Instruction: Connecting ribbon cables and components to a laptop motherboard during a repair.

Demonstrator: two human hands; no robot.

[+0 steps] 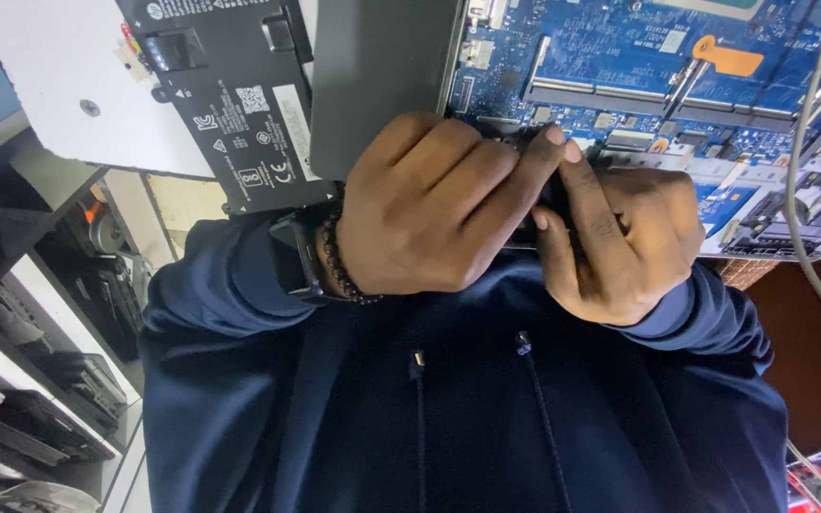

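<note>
1 head camera looks steeply down, close, at the opened laptop (639, 85).

A dark navy hooded sweatshirt (448, 408) is worn, its long sleeves (211, 285) reaching the wrists. Two drawstrings (525, 380) with small metal tips are seen on the chest. On one wrist a black smartwatch (295, 255) is strapped, and beside it a bracelet (334, 256) of dark round beads is worn.

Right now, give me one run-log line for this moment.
left hand: gripping small dark part | right hand: pinching it | at: open laptop edge | battery: lying left
</note>
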